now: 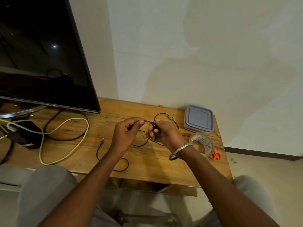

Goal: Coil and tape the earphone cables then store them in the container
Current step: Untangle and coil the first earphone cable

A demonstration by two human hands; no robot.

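Barely started imo: both hands, left hand and right hand, pinch the thin black earphone cable mid-coil over the wooden worktop, clear tape roll untouched, grey lidded container shut at the far right corner.

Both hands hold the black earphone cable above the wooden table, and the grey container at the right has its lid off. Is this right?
Not quite. In the head view the grey container has its lid on. The rest holds: the left hand and right hand hold the black earphone cable above the wooden table.
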